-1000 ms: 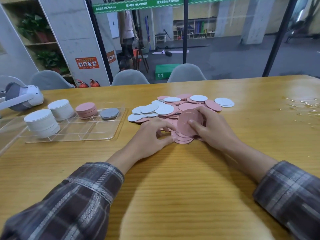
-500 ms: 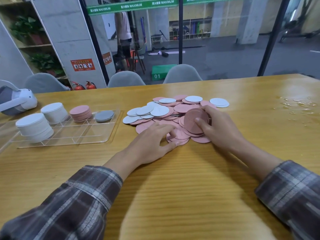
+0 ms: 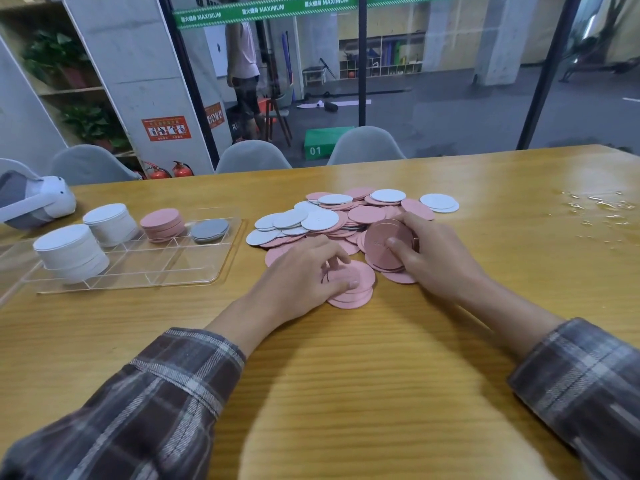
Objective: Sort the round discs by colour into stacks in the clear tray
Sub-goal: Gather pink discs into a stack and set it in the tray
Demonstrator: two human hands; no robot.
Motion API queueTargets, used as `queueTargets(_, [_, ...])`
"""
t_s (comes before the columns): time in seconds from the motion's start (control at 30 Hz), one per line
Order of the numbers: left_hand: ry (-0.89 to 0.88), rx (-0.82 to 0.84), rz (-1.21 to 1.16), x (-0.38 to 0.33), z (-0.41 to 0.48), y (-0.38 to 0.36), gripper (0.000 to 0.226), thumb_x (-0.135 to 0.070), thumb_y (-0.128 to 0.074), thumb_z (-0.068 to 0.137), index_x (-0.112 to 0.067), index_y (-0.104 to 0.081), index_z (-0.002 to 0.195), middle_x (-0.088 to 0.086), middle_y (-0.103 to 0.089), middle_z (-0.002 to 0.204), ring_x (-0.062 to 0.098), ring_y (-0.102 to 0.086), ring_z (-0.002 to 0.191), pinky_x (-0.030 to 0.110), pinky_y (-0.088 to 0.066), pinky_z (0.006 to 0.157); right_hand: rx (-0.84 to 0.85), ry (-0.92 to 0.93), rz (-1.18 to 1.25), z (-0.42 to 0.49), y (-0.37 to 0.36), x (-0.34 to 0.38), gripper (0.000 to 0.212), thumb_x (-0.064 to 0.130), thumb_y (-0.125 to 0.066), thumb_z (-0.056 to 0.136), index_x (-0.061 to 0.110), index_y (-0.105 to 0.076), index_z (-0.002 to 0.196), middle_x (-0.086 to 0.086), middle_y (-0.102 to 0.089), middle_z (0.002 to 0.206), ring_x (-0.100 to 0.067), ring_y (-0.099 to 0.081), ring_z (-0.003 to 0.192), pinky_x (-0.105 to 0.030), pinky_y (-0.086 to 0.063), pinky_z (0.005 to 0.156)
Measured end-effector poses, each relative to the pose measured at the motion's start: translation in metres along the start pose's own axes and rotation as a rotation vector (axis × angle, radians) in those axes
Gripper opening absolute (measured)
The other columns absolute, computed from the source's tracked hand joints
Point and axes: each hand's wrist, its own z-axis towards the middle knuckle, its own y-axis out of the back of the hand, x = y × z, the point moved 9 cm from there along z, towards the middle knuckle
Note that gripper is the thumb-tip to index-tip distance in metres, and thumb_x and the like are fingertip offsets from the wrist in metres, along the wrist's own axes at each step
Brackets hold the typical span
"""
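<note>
A loose pile of pink and white discs [image 3: 349,216] lies mid-table. My right hand [image 3: 433,252] grips a tilted stack of pink discs [image 3: 384,242] at the pile's near right. My left hand [image 3: 304,275] pinches a few flat pink discs [image 3: 360,277] at the pile's near edge. The clear tray [image 3: 138,268] sits at the left, holding two white stacks [image 3: 69,251] [image 3: 109,221], a pink stack [image 3: 162,223] and a low grey stack [image 3: 209,230].
A white headset [image 3: 33,202] lies at the far left behind the tray. Wet drops [image 3: 595,209] glisten on the table at the right. Grey chairs [image 3: 252,157] stand along the far edge before a glass wall.
My left hand has closed its fingers onto the flat pink discs near the front of the pile. My right hand keeps the pink stack, shifted slightly right.
</note>
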Motion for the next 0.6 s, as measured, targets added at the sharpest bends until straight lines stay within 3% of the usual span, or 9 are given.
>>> queueTargets(0.1, [0.077,0.023,0.038,0.010,-0.001,-0.002,0.045,-0.059,-0.076,0.084,-0.031,-0.071,0.120,-0.017,-0.058,0.106,-0.001,-0.053,0.096,0.028,-0.047,0.086,-0.007,-0.013,0.021,0.001,-0.001,-0.003,0.005,0.020,-0.063,0.098,0.020,-0.062,0.103,0.019,-0.060,0.083,-0.001,-0.055,0.074,-0.009,-0.036,0.062])
queueTargets(0.2, [0.122,0.028,-0.021,0.014,-0.001,-0.002,0.041,-0.057,-0.081,0.080,-0.031,-0.074,0.111,-0.017,-0.059,0.100,-0.002,-0.054,0.092,0.014,-0.040,0.079,-0.015,-0.021,0.085,0.001,-0.002,-0.001,0.018,0.020,-0.064,0.098,0.021,-0.063,0.116,0.013,-0.068,0.095,-0.009,-0.061,0.084,-0.008,-0.039,0.069])
queueTargets(0.27, [0.143,0.007,-0.111,0.015,-0.001,0.000,0.039,-0.047,-0.088,0.077,-0.028,-0.075,0.108,-0.014,-0.062,0.099,0.000,-0.056,0.085,0.009,-0.040,0.073,-0.007,-0.016,0.102,0.000,-0.004,0.002,0.025,0.021,-0.064,0.098,0.022,-0.063,0.123,0.009,-0.071,0.102,-0.013,-0.065,0.091,-0.019,-0.047,0.078])
queueTargets(0.33, [0.153,-0.039,-0.194,0.014,-0.002,0.005,0.036,-0.034,-0.092,0.076,-0.026,-0.075,0.106,-0.011,-0.065,0.095,0.002,-0.058,0.074,0.009,-0.042,0.069,-0.004,-0.025,0.104,-0.001,-0.008,0.001,0.024,0.022,-0.063,0.099,0.022,-0.064,0.123,0.007,-0.073,0.103,-0.018,-0.067,0.093,-0.034,-0.051,0.087])
queueTargets(0.43, [0.195,-0.112,-0.306,0.018,-0.003,0.015,0.024,-0.021,-0.090,0.078,-0.024,-0.077,0.098,-0.009,-0.070,0.087,0.002,-0.059,0.066,0.011,-0.045,0.066,-0.019,-0.030,0.089,-0.001,-0.009,0.002,0.023,0.024,-0.059,0.101,0.021,-0.064,0.124,0.006,-0.073,0.105,-0.023,-0.066,0.095,-0.047,-0.049,0.095])
queueTargets(0.53, [0.217,-0.135,-0.467,0.020,-0.004,0.019,0.014,-0.013,-0.085,0.085,-0.019,-0.077,0.094,0.002,-0.073,0.088,0.010,-0.064,0.069,0.023,-0.056,0.062,-0.043,-0.030,0.105,-0.001,-0.007,0.005,0.023,0.022,-0.057,0.102,0.022,-0.063,0.125,0.008,-0.071,0.101,-0.020,-0.063,0.083,-0.047,-0.051,0.091])
queueTargets(0.6, [0.216,-0.166,-0.514,0.019,-0.004,0.021,0.011,-0.012,-0.084,0.086,-0.018,-0.077,0.093,0.005,-0.073,0.088,0.013,-0.065,0.072,0.032,-0.062,0.062,-0.025,-0.029,0.146,-0.002,-0.007,0.005,0.019,0.021,-0.056,0.103,0.024,-0.063,0.120,0.017,-0.068,0.090,-0.014,-0.062,0.074,-0.044,-0.055,0.081])
